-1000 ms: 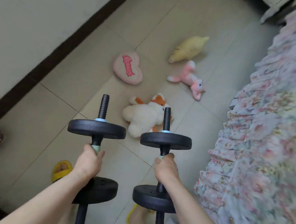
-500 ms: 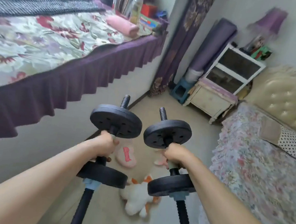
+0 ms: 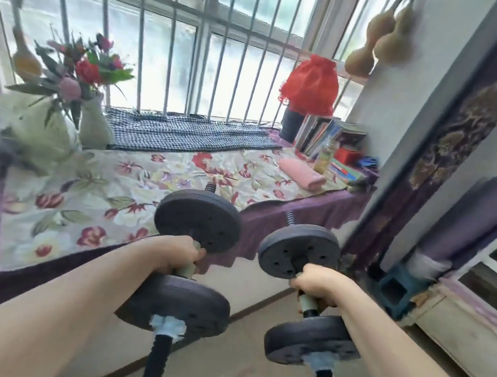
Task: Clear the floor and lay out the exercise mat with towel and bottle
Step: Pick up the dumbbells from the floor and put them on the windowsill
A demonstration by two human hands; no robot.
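Matt black dumbbell plates (image 3: 198,220), floral cloth cover (image 3: 124,193), seemingly metal window bars (image 3: 201,42)

Bare left hand (image 3: 179,254), bare right hand (image 3: 321,283), sleeveless forearms

No readable text, labels or numbers anywhere.

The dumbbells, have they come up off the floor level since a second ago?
Yes. Both dumbbells have risen: earlier they hung low over the floor tiles, now their upper plates sit level with the window seat.
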